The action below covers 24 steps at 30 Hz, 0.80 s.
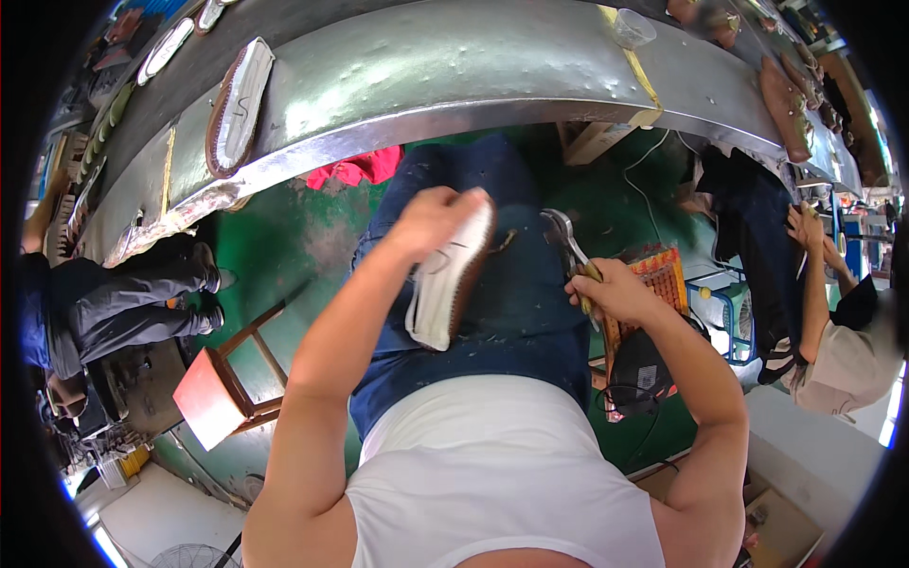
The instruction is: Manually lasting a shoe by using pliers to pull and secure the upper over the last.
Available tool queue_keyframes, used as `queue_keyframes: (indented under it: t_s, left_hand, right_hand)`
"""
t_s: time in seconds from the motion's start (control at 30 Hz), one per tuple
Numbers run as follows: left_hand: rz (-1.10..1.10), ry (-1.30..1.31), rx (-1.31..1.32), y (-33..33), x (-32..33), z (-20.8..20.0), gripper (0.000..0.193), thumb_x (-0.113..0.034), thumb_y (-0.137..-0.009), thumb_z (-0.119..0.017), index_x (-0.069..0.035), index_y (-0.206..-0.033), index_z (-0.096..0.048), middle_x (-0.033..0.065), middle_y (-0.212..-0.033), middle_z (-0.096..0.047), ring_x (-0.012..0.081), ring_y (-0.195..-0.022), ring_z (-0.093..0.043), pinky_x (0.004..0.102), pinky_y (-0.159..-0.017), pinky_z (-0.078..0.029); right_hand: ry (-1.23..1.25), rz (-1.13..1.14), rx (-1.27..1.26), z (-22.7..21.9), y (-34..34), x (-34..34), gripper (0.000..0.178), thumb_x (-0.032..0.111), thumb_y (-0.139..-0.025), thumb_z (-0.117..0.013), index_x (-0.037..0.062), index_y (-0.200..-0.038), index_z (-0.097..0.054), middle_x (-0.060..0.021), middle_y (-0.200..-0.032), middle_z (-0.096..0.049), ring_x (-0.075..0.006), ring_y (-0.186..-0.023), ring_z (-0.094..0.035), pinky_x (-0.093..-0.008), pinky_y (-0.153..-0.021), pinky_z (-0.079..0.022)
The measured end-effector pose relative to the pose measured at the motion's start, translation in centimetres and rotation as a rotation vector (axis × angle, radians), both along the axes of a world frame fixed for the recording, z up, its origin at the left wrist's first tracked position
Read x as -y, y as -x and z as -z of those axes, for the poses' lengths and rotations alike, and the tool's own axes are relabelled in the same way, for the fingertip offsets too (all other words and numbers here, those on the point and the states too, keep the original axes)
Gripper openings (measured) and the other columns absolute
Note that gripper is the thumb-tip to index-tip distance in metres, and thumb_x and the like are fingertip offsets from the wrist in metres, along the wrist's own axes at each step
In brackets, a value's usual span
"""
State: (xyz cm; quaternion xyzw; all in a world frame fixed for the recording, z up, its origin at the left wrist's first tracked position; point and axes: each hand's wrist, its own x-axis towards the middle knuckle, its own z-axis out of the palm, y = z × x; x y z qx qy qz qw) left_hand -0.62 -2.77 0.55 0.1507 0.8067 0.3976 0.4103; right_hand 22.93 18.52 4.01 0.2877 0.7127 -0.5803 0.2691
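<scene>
My left hand is closed round one end of a white shoe with a brown sole edge. The shoe is tilted on its side above my lap, its other end pointing back toward me. In my right hand is a pair of metal pincers, gripped by yellowish handles. Their curved head points forward and left, apart from the shoe. My blue trousers lie beneath both hands. The underside of the shoe is mostly hidden.
A metal-topped bench crosses in front, bearing another white shoe, brown shoes and a clear cup. A stool stands left; a black bag hangs right. Co-workers are at both sides.
</scene>
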Motion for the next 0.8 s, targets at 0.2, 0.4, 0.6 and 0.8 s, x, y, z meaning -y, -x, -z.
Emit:
queue_keyframes:
  t_s: [0.2, 0.4, 0.6, 0.8]
  left_hand:
    - [0.221, -0.280, -0.500, -6.9, 6.4, 4.2, 0.058, -0.027, -0.080, -0.079, 0.003, -0.125, -0.060, 0.0203, -0.109, -0.068, 0.0240, -0.095, -0.067, 0.0329, -0.085, -0.052]
    - [-0.070, -0.017, -0.154, -8.7, 8.2, 1.6, 0.027, -0.026, -0.096, -0.058, -0.003, -0.099, -0.072, 0.0171, -0.073, -0.067, 0.0216, -0.064, -0.066, 0.0354, -0.064, -0.051]
    - [-0.025, -0.142, -0.489, -9.8, 7.3, 0.7, 0.020, -0.017, -0.092, -0.063, 0.000, -0.096, -0.072, 0.0169, -0.078, -0.070, 0.0251, -0.069, -0.069, 0.0338, -0.066, -0.053]
    - [0.062, -0.243, -0.584, -10.6, 6.9, 0.1, 0.020, -0.014, -0.093, -0.059, 0.002, -0.089, -0.071, 0.0189, -0.079, -0.068, 0.0339, -0.072, -0.068, 0.0371, -0.067, -0.054]
  right_hand:
    - [0.226, 0.191, -0.090, -0.3, -1.9, 1.7, 0.030, 0.016, -0.093, -0.063, -0.0023, -0.116, -0.057, -0.0041, -0.089, -0.065, -0.0107, -0.076, -0.063, -0.0250, -0.057, -0.048]
    - [-0.042, -0.314, -0.186, -0.3, -0.9, 4.4, 0.019, 0.017, -0.091, -0.062, 0.0033, -0.103, -0.059, -0.0153, -0.080, -0.062, -0.0281, -0.074, -0.060, -0.0396, -0.070, -0.047]
    - [-0.028, -0.476, -0.162, -1.6, 1.9, 5.7, 0.022, 0.017, -0.091, -0.060, 0.0004, -0.105, -0.058, -0.0167, -0.079, -0.062, -0.0315, -0.074, -0.062, -0.0411, -0.070, -0.048]
    - [0.054, -0.595, 0.181, -4.0, 5.7, 4.2, 0.025, 0.020, -0.091, -0.059, -0.0029, -0.098, -0.060, -0.0139, -0.078, -0.065, -0.0225, -0.068, -0.065, -0.0356, -0.059, -0.051]
